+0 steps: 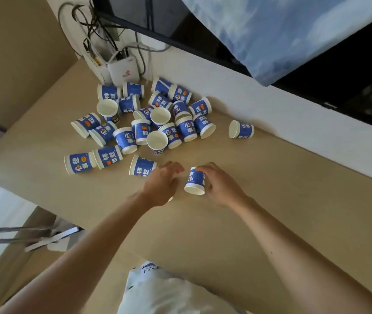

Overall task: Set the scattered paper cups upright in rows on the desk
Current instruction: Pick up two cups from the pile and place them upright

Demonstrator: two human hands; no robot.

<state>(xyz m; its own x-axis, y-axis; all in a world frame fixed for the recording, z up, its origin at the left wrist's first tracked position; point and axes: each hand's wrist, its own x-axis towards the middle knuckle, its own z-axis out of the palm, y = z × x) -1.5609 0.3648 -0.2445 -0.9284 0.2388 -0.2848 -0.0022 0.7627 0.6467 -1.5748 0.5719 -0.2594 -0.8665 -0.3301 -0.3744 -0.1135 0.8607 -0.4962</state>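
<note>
Judging the risks first, we think the lightness of the cups is the main trouble. The right hand (222, 185) has its fingers curled over the base end of one paper cup (194, 180), just below the middle of the frame, with the white mouth turned toward the bottom edge. A hard squeeze could dent the thin wall or bend the rim, so the cup would stand crooked.

The left hand (162, 184) lies just left of it, fingers loosely spread and holding nothing. It is right beside a fallen cup (143, 167); we cannot tell whether they touch. A careless sweep there could send that tapered cup rolling in a curve toward the desk (271, 200) edge at the left of the frame.

In the heap (158, 116) at the centre, cups lean on one another, so pulling one out may topple the few standing mouth-up. We see no row laid out yet.

The cups are thin paper cones with the tips cut off and rolled white rims. They are plain white inside, with glossy blue print, white characters and small orange marks outside. A stray cup (241, 129) lies apart at the right. The desk looks smooth, matt and pale tan, so we expect little grip. At the upper left a white router (124, 72) sits under tangled cables (85, 30).
</note>
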